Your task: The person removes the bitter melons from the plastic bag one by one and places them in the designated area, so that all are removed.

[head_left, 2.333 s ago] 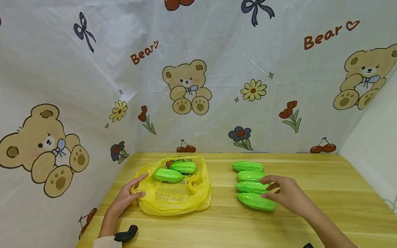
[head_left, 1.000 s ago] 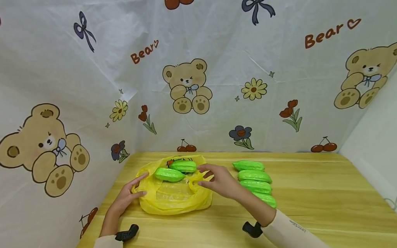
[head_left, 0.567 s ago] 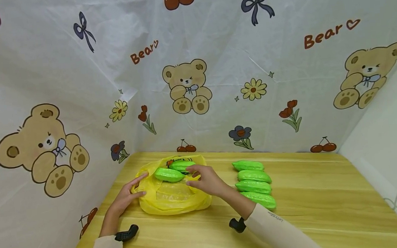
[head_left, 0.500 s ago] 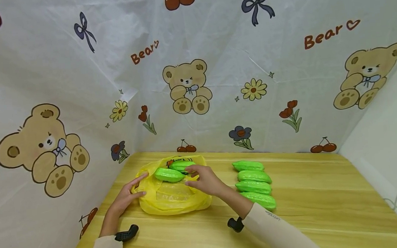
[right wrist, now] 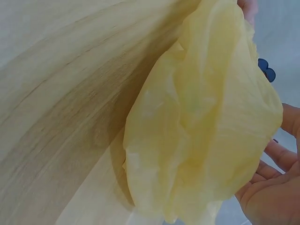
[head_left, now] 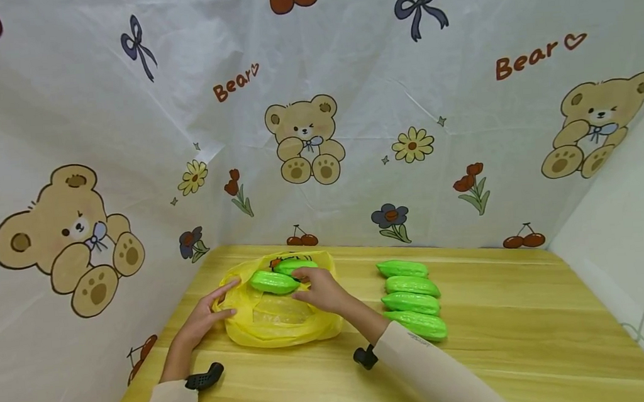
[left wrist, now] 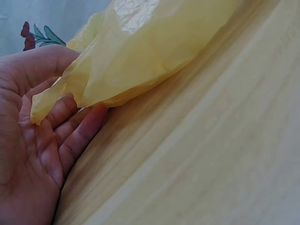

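Observation:
In the head view a yellow plastic bag lies with its mouth open on the table, two green bitter melons inside, the nearer melon and the farther melon. My left hand holds the bag's left rim; in the left wrist view the plastic edge runs between thumb and fingers. My right hand reaches over the bag's right rim, fingertips at the right ends of the melons, thumb apart from the fingers. In the right wrist view the bag covers part of that hand.
A column of several green bitter melons lies on the wooden table right of the bag. A white bear-print cloth stands behind and to the left.
From beside the melon column my right hand has moved left, over the bag to the melons in it. My left hand has stayed on the rim.

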A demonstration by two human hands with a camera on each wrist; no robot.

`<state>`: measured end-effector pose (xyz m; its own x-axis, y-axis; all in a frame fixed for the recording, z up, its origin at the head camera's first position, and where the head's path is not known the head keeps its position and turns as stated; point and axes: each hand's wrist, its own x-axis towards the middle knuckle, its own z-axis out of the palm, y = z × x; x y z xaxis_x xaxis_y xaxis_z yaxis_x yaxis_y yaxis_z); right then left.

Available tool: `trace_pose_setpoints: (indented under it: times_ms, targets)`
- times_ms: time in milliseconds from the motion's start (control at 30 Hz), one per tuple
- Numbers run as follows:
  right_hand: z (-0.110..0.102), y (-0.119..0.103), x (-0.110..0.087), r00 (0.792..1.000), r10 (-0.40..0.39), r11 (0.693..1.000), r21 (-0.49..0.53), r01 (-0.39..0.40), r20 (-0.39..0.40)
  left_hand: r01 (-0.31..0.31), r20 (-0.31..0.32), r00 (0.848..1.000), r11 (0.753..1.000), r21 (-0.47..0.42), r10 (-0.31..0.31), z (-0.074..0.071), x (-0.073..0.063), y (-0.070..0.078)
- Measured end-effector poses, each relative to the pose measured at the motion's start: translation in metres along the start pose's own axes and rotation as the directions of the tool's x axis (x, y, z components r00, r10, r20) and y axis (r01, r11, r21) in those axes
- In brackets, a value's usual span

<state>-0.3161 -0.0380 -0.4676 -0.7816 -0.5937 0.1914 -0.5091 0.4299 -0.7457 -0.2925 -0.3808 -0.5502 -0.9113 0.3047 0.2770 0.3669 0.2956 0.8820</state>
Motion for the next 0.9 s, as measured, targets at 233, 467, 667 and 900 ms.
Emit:
trace_pose_setpoints:
  times_ms: [233, 467, 667, 900]
  targets:
    - [0.006, 0.005, 0.011, 0.999, 0.044, 0.998, 0.036, -0.044, -0.006, -0.011, -0.002, 1.000, 1.000, 0.001, 0.011, 0.000, -0.001, -0.003]
    - [0.013, 0.013, 0.016, 0.998, 0.065, 0.995, 0.071, -0.065, 0.000, -0.006, -0.006, 1.000, 1.000, -0.012, 0.005, 0.001, -0.002, -0.003]
    - [0.016, 0.017, 0.022, 0.998, 0.068, 0.997, 0.026, -0.068, -0.001, -0.004, -0.013, 1.000, 1.000, -0.005, 0.004, 0.001, -0.001, -0.002]
    - [0.021, 0.020, 0.027, 0.996, 0.093, 0.996, -0.004, -0.093, 0.005, -0.017, 0.000, 1.000, 1.000, -0.008, 0.017, 0.001, 0.000, -0.002]
